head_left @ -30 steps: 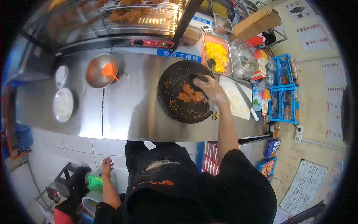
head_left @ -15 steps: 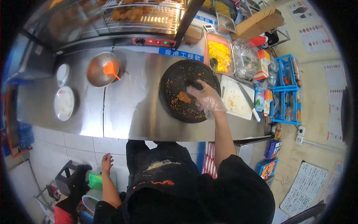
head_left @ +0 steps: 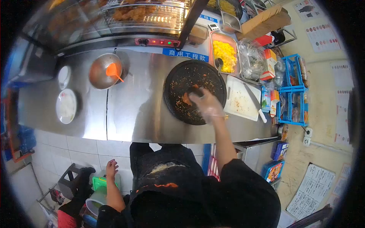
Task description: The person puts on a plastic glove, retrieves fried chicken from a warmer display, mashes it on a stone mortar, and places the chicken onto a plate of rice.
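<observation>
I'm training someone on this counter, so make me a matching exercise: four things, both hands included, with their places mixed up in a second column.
Things:
1. knife
2. orange scoop
3. right hand
4. left hand

Places:
A. in the metal bowl
B. off the counter, holding nothing
C. over the round black dish
D. blade across the white cutting board

Pairs: 1-D, 2-A, 3-C, 4-B

A beige wall (head_left: pixel 319 114) stands at three o'clock, notices (head_left: pixel 325 38) on it at two; a cabinet (head_left: pixel 102 42) glows at eleven, a counter (head_left: pixel 140 102) reaches nine, tiled floor (head_left: pixel 110 148) and stool (head_left: pixel 65 188) show at eight.
</observation>
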Motion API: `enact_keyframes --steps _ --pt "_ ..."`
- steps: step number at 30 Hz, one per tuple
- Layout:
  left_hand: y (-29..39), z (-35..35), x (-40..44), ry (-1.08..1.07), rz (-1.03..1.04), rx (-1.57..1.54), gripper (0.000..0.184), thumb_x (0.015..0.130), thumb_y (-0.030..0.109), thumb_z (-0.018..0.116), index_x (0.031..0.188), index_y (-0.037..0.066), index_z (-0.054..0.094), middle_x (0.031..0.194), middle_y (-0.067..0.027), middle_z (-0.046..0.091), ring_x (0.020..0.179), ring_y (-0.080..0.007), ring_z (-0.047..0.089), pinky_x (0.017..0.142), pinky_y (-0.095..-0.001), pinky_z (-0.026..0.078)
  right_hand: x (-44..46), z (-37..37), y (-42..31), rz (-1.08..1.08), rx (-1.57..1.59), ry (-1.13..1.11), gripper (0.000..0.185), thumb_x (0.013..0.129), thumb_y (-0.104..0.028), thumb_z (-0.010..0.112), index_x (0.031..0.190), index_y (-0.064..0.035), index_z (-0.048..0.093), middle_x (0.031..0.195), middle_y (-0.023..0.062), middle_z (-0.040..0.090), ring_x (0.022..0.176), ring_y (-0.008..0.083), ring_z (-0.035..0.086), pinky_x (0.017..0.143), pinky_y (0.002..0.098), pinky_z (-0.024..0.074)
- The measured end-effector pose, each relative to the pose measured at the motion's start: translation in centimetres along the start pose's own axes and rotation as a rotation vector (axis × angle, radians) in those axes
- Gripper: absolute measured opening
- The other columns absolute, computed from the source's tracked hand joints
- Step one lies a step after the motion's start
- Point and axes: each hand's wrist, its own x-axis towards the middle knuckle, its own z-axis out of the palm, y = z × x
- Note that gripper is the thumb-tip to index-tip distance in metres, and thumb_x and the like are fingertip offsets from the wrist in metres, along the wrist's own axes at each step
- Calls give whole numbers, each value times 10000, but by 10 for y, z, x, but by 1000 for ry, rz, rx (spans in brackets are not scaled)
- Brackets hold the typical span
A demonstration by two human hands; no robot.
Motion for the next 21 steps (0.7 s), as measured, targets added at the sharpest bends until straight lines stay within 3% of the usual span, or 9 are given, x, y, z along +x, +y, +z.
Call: enact_keyframes --steps 2,7,9,13,15,16,20,21 --pt "-10 -5 4 -25 -16 17 366 978 360 638 1291 175 604 1079 7 669 881 -141 650 646 -294 471 30 41 45 -108 -270 172 773 871 -505 695 1429 0 517 1087 267 721 1069 396 696 936 448 517" --pt "13 0 8 -1 3 15 383 966 373 651 1291 176 607 1087 4 667 889 -136 646 654 -302 478 27 -3 42 -52 -3 3 798 868 -516 692 1467 -26 496 998 222 739 1007 372 716 911 412 526" --pt "9 -6 8 7 37 1 367 971 367 647 1284 178 611 1085 -2 668 877 -137 650 653 -297 482 19 -28 39 -35 251 30 786 860 -481 733 1452 -17 506 920 134 746 534 172 612 506 319 505" --pt "3 -10 10 -38 24 10 342 979 343 639 1275 173 616 1080 -10 668 872 -134 653 636 -287 481 17 -41 41 97 249 84 791 859 -474 735 1459 -13 503 977 146 753 679 198 678 638 338 555" --pt "4 -16 7 -33 -16 40 343 977 342 641 1274 173 617 1073 -7 669 862 -131 651 633 -288 481 44 3 85 -48 -143 220 831 856 -482 744 1483 -8 472 1059 158 748 848 224 709 811 360 562" --pt "8 -12 8 -28 -60 52 345 974 340 643 1274 172 617 1067 -3 670 852 -127 649 630 -289 481 45 1 83 -45 -182 226 875 846 -507 754 1504 -15 448 1008 160 752 972 246 706 948 371 519" --pt "24 -4 13 9 7 28 353 970 349 649 1271 169 619 1057 0 674 840 -122 652 635 -291 484 34 -27 68 34 40 93 879 857 -529 724 1521 -33 429 1155 199 727 1002 298 724 874 384 552" --pt "26 -4 15 8 21 20 359 968 354 652 1273 167 621 1061 -1 675 843 -123 656 639 -292 485 23 -42 53 80 151 60 867 856 -491 745 1520 -30 429 1090 170 735 871 252 714 751 364 555"
